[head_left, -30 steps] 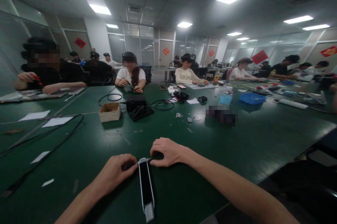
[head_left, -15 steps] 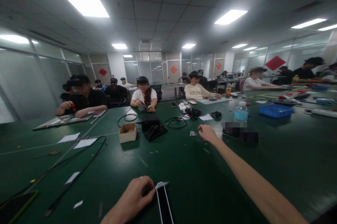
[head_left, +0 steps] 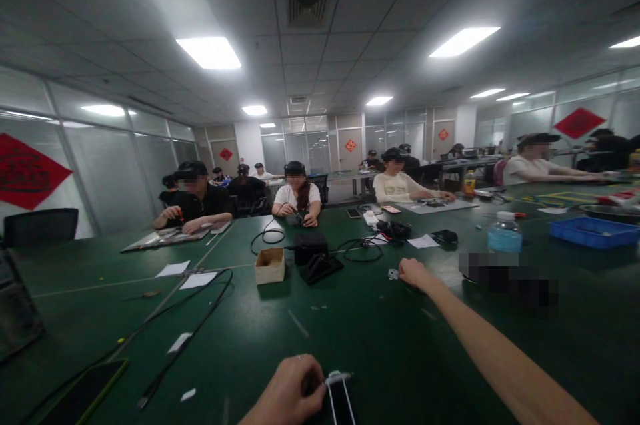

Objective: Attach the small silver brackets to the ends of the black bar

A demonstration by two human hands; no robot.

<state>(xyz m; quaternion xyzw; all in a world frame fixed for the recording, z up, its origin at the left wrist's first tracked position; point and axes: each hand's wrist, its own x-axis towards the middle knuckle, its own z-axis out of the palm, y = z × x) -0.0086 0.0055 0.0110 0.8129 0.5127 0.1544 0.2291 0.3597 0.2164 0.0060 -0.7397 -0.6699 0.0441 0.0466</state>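
My left hand is low in the middle, its fingers curled and the thumb and forefinger pinched together. From that pinch a thin pale stick-like piece runs across the top end of a phone-like device with a white frame and black face, cut off by the bottom edge. My right arm reaches far across the table. The right hand has its fingertips closed at the right edge of a small silvery metal piece, which appears to lie on the tabletop; the exact grip is too small to see.
A cardboard box and a black stand are ahead, with cables behind. To the right are a bottle of blue liquid and a blue tray. A green-edged phone lies at left. Several people sit across the green table.
My right hand has moved left and down onto the silvery piece, closing the gap between them. The left hand stays at the device. The whole view has turned left and up.
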